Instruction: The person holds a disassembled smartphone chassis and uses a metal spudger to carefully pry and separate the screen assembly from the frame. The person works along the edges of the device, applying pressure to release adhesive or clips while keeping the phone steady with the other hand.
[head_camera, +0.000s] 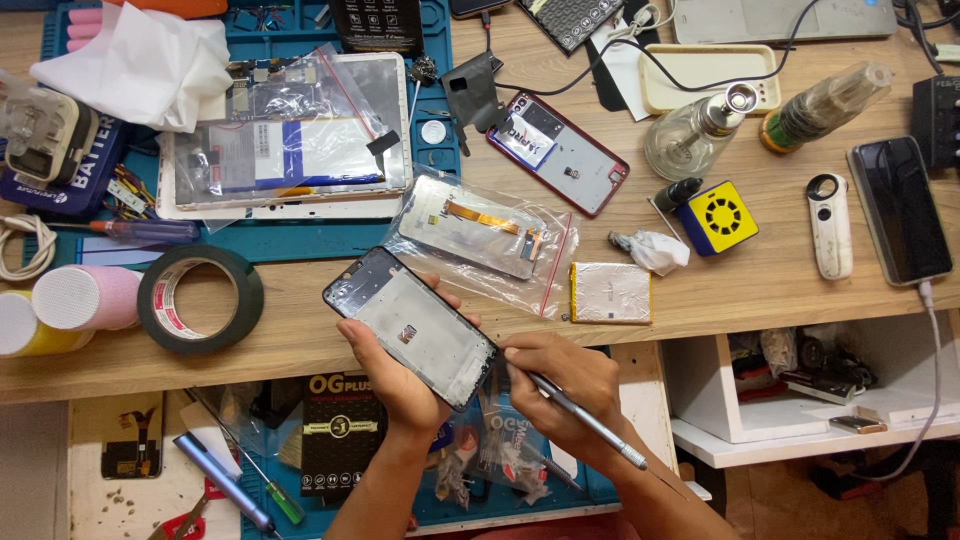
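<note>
At lower centre, my left hand (395, 375) cradles a flat black-rimmed phone frame (413, 327), fingers wrapped underneath. My right hand (560, 380) pinches a slim grey metal screwdriver (585, 415), its tip at the frame's corner, over the wooden bench (720, 290).

Both forearms are bare to the frame's edge, and the left hand (395, 375) and right hand (560, 385) wear nothing

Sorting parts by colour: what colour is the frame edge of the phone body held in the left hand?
Black, around a grey metal inner plate: the phone frame, seen in the head view.

A matt grey metal phone frame (418, 327) with glossy black rim and a smooth metal tool (588, 420) are seen over the pale wooden counter (740, 290).
</note>
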